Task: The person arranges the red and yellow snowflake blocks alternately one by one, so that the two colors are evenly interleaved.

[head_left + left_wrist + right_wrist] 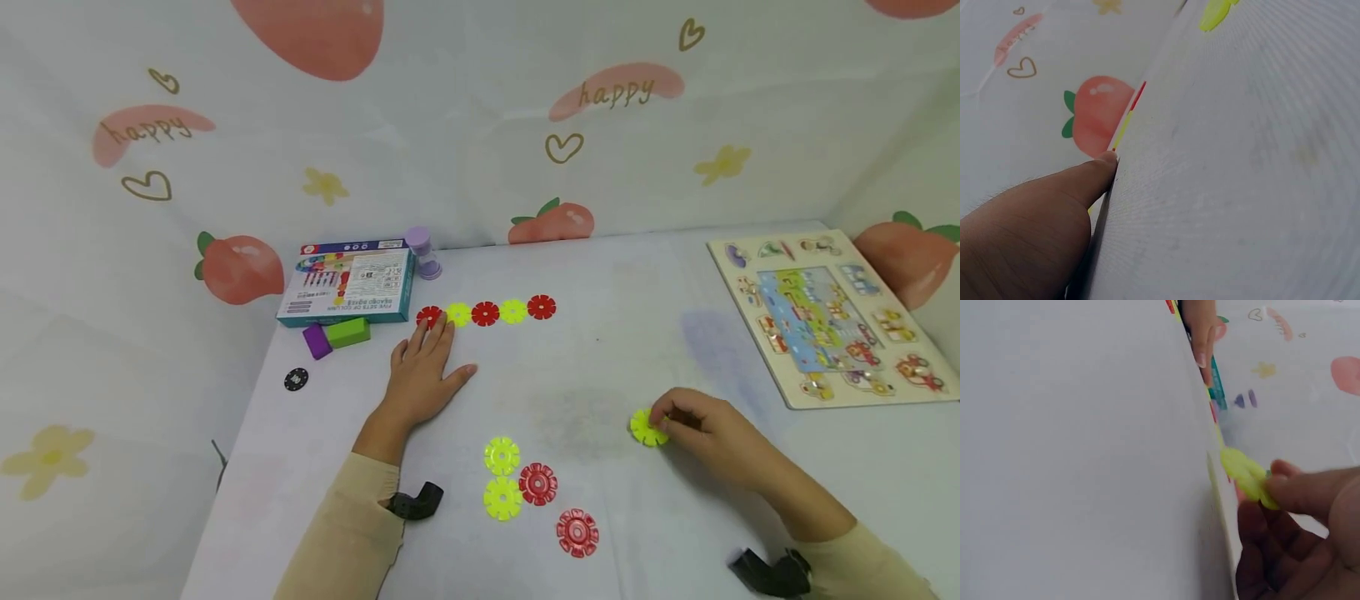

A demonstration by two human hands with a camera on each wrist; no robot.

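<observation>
I see the notched yellow-green disc (643,427) over the right half of the white table (600,375), pinched between the thumb and fingers of the right hand (723,435); I can't tell whether its lower edge meets the surface. Nearer the wearer, to its left, I've got two loose yellow-green discs (502,456) close together, a loose red disc (537,484) beside the lower one, and another red disc (577,533) a little apart. Farther back lies a row of five discs (485,314), alternating red and yellow-green. The left hand (422,383) grips nothing: its fingers lie straight, tips on the row's left-end red disc (427,313), thumb out sideways. Beyond that I make out a flat box (352,287), a purple-topped sand timer (419,238), a purple block (317,342), a green block (348,332) and a black chip (296,379). On the far right sits a wooden puzzle board (847,400).
</observation>
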